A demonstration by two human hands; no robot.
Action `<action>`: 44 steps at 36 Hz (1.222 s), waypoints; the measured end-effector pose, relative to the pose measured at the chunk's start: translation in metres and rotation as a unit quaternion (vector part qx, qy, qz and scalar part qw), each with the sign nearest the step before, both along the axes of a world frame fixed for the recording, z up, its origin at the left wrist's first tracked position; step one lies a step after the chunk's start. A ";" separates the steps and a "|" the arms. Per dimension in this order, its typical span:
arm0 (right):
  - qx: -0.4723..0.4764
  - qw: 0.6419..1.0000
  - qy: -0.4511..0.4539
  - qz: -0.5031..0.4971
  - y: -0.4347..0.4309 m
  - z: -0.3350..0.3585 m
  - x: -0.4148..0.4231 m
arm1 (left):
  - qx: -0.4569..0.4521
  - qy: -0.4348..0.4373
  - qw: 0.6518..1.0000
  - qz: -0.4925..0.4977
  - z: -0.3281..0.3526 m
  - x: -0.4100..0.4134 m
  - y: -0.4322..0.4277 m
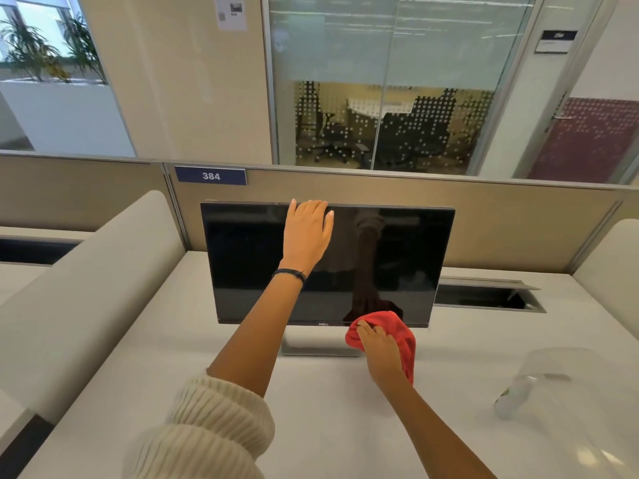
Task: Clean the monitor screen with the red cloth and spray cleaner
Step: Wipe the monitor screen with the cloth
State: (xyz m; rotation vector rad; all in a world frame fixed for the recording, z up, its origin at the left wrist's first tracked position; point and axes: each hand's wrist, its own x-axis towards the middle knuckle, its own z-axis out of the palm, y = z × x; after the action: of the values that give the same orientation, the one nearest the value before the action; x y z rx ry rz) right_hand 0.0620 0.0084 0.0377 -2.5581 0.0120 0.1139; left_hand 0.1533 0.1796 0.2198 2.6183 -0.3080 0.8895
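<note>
A black monitor (249, 257) stands on the white desk (311, 402), its screen dark and facing me. My left hand (306, 233) rests over the monitor's top edge near the middle, fingers curled over the rim. My right hand (380, 350) holds a bunched red cloth (397, 330) pressed against the bottom bezel, right of the logo. A clear spray bottle (511, 399) lies on its side on the desk at the right, apart from both hands.
A beige partition (501, 233) with a blue "384" plate (211, 175) runs behind the monitor. An open cable tray (487, 297) sits in the desk to the right. Padded dividers (86, 288) flank the desk. A clear blurred dome (560, 361) covers the bottle area.
</note>
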 end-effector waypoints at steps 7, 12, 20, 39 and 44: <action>-0.079 0.974 0.186 -0.101 -0.027 0.004 0.012 | 0.016 -0.006 0.999 0.045 -0.001 -0.001 -0.009; -0.002 0.992 0.104 -0.077 -0.049 -0.006 0.011 | 0.022 -0.005 0.998 0.066 -0.002 -0.004 -0.017; 0.011 0.990 0.111 -0.089 -0.071 -0.017 0.020 | 0.036 0.010 0.996 0.084 0.001 -0.007 -0.020; 0.151 0.922 0.047 -0.354 -0.137 -0.009 -0.032 | 0.000 0.003 0.998 0.062 0.000 -0.006 -0.020; 0.269 0.895 -0.060 -0.350 -0.155 -0.013 -0.057 | -0.002 -0.002 0.998 0.060 -0.003 -0.003 -0.022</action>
State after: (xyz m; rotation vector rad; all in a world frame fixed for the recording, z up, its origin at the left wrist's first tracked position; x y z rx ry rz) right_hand 0.0048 -0.1462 0.0243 -1.8649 0.7410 -0.2819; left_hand 0.1499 0.1580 0.2163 2.6539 -0.1505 0.9340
